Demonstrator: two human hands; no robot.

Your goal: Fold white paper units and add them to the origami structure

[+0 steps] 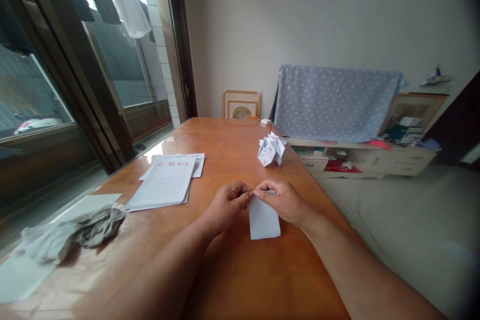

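Observation:
Both hands meet over a small white rectangular piece of paper near the middle of the view. My left hand pinches its upper left corner between thumb and fingers. Close beside it, my right hand grips the top edge, thumb in front, and covers part of the paper. The lower part of the sheet shows plain and flat, its bottom edge towards me. Beyond my right hand stands a folded paper piece with points and printed marks.
The brown wooden table runs away from me. On its left lie a stack of printed sheets and a crumpled grey cloth. A small white box sits at the far end. A low white cabinet stands beyond, right.

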